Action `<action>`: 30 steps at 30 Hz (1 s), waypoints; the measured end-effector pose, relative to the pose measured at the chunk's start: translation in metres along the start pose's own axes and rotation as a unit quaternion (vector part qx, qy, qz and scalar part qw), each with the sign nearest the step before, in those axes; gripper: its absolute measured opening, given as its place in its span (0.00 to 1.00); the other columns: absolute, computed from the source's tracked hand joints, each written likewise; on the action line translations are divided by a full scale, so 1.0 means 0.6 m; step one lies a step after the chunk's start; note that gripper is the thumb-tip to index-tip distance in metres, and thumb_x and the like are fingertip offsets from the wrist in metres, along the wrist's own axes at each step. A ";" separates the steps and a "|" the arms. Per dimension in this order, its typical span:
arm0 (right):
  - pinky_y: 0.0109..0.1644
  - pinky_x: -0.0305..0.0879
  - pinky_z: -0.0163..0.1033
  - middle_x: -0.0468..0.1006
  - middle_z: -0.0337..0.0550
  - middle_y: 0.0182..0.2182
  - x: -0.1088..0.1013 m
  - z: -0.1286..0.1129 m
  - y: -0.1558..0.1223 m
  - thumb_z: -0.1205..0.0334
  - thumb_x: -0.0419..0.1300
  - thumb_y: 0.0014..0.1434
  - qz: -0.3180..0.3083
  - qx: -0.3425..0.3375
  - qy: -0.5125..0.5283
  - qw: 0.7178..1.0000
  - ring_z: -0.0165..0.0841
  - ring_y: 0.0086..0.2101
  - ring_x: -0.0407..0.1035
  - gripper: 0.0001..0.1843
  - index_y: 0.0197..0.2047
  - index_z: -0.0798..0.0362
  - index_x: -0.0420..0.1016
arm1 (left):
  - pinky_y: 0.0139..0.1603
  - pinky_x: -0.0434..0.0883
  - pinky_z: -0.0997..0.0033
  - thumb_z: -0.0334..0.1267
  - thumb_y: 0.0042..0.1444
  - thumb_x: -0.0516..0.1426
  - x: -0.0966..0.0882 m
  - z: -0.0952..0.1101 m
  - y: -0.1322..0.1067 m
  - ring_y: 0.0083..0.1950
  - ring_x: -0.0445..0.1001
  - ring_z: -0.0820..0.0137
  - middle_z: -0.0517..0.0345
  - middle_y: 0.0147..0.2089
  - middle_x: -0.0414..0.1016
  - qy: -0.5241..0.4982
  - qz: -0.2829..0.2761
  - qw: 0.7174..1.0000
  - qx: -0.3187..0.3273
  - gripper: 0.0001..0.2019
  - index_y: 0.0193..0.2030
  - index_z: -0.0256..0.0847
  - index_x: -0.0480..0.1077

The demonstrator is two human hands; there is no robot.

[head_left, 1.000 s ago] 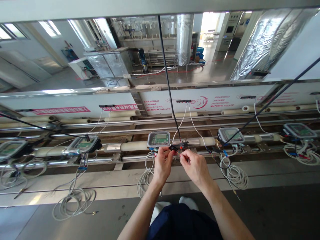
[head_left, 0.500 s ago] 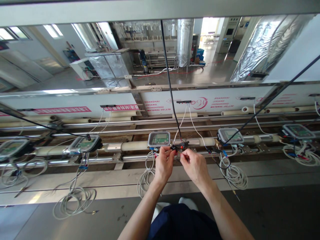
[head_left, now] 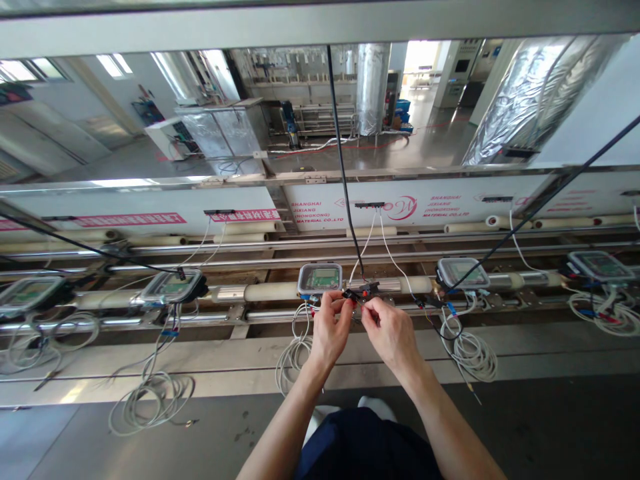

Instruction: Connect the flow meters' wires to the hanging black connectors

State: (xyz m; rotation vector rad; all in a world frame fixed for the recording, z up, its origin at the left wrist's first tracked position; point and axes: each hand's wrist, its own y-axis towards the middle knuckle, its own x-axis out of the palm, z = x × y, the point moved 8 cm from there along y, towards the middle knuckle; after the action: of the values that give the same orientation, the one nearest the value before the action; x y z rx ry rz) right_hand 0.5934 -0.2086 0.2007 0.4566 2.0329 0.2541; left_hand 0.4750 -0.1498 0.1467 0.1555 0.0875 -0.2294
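At the far left stands a clear-lidded meter box [head_left: 33, 297], and next to it a second boxed meter [head_left: 175, 287] with a loose coil of grey cable [head_left: 150, 403] spread below it. Nearer the middle, a third boxed meter [head_left: 321, 279] sits over the steel-and-cream roller, just beyond the fingers of the left hand [head_left: 330, 327].

The left forearm rises from the lower edge, slanting up and to the right, with the back of the hand turned outward. Its wrist is nearly straight, its fingers are bent inward, and thumb and forefinger meet in a pinch on a small black connector [head_left: 351, 294]. This connector lies in front of the roller, just right of the third meter, close to the lower end of a hanging black cable [head_left: 345, 173]. Beside it is a black-and-red fitting [head_left: 370, 291].

The right hand [head_left: 393, 327] faces it, fingers curled under and thumb drawn toward the forefinger beside the connector. Whether these tips close on a thin wire cannot be told. The right forearm slants up and to the left. Farther right come a fourth boxed meter [head_left: 463, 273], its coiled cable [head_left: 473, 357] and a fifth boxed meter [head_left: 603, 267].
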 end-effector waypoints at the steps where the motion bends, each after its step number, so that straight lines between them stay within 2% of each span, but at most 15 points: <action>1: 0.29 0.53 0.33 0.77 0.39 0.24 -0.001 -0.001 -0.001 0.64 0.53 0.60 0.001 -0.004 0.008 1.000 0.30 0.26 0.71 0.10 0.29 0.52 0.72 | 0.37 0.65 0.75 0.44 0.60 0.53 0.001 0.000 -0.001 0.36 0.74 0.69 0.56 0.37 0.77 -0.005 -0.002 1.000 0.000 0.10 0.43 0.41 0.60; 7: 0.30 0.55 0.32 0.78 0.40 0.26 -0.007 -0.003 0.000 0.65 0.52 0.60 -0.001 -0.027 0.029 0.999 0.30 0.27 0.70 0.11 0.29 0.52 0.73 | 0.28 0.61 0.79 0.43 0.61 0.52 -0.001 0.013 -0.005 0.28 0.70 0.73 0.61 0.31 0.76 0.059 0.007 0.998 0.018 0.08 0.41 0.42 0.61; 10: 0.30 0.54 0.32 0.78 0.40 0.26 -0.007 -0.002 0.001 0.65 0.53 0.60 -0.005 -0.026 0.018 0.999 0.30 0.27 0.70 0.10 0.29 0.51 0.73 | 0.27 0.61 0.79 0.41 0.61 0.51 -0.002 0.022 -0.006 0.28 0.70 0.73 0.62 0.30 0.76 0.092 0.010 0.995 0.034 0.06 0.41 0.42 0.61; 18: 0.30 0.53 0.33 0.78 0.40 0.25 -0.002 0.005 0.002 0.64 0.53 0.59 -0.018 -0.008 -0.009 1.000 0.30 0.26 0.70 0.10 0.29 0.52 0.73 | 0.34 0.66 0.78 0.37 0.61 0.50 0.003 0.028 -0.009 0.38 0.75 0.70 0.60 0.37 0.77 0.142 0.009 0.986 0.087 0.04 0.43 0.44 0.61; 23: 0.29 0.52 0.33 0.78 0.40 0.25 -0.003 0.007 0.002 0.64 0.54 0.60 -0.015 -0.010 -0.010 1.000 0.30 0.26 0.70 0.10 0.29 0.52 0.73 | 0.34 0.67 0.76 0.36 0.62 0.50 0.007 0.027 -0.011 0.40 0.76 0.68 0.58 0.39 0.77 0.173 0.008 0.979 0.104 0.04 0.43 0.43 0.61; 30: 0.29 0.52 0.33 0.78 0.39 0.28 0.007 0.015 0.001 0.64 0.53 0.61 -0.039 0.001 -0.052 0.998 0.30 0.28 0.72 0.09 0.33 0.52 0.73 | 0.34 0.68 0.75 0.36 0.62 0.50 0.014 0.020 -0.008 0.40 0.76 0.68 0.57 0.40 0.77 0.204 -0.002 0.976 0.081 0.06 0.45 0.42 0.62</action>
State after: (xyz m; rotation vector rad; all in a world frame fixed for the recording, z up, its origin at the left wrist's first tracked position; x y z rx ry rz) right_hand 0.5999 -0.2063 0.1932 0.3832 1.9449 0.1766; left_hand 0.4830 -0.1580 0.1570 0.3646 0.4780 -0.2050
